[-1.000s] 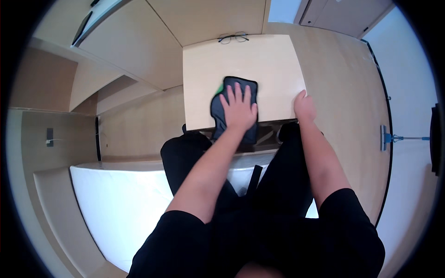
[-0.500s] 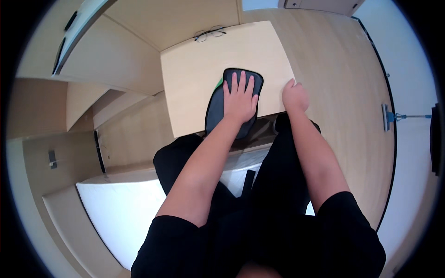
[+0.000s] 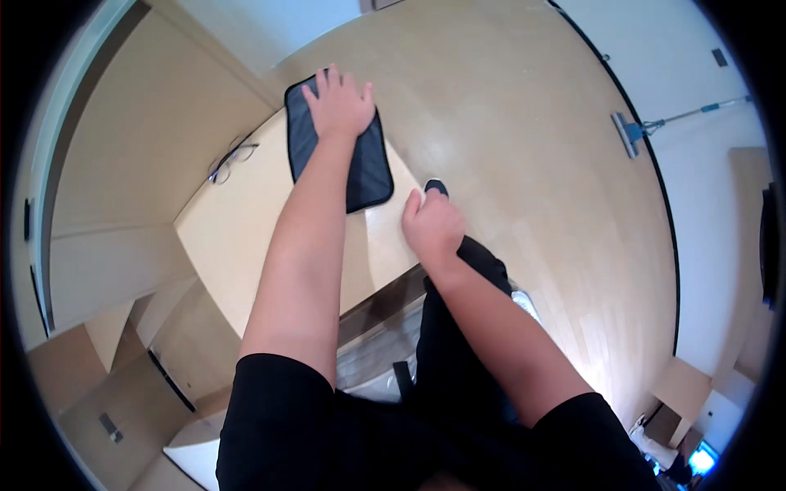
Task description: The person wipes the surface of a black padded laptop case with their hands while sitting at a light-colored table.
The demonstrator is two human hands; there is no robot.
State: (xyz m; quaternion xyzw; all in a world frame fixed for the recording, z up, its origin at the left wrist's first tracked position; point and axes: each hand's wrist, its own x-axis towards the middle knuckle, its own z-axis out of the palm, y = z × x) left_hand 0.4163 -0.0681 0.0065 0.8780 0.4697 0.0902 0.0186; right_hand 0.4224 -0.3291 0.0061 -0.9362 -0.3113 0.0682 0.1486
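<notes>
A dark grey cloth [image 3: 370, 168] with black edging lies flat along the far right side of a pale wooden table [image 3: 270, 229]. My left hand [image 3: 340, 106] presses on the cloth's far end, palm down and fingers spread. Part of the cloth is covered by that hand and forearm. At the table's right edge, nearer to me, my right hand [image 3: 434, 225] is closed around the edge with its thumb on top. Its other fingers are mostly hidden.
A pair of glasses [image 3: 232, 159] rests by the table's left far edge, against a wooden panel [image 3: 139, 139]. A squeegee mop [image 3: 629, 135] leans at the right wall. My dark shoe [image 3: 437, 187] shows beyond my right hand.
My left hand has moved the cloth from the near edge toward the table's far right side. Its green underside no longer shows. My view has turned, and my right hand stays on the edge.
</notes>
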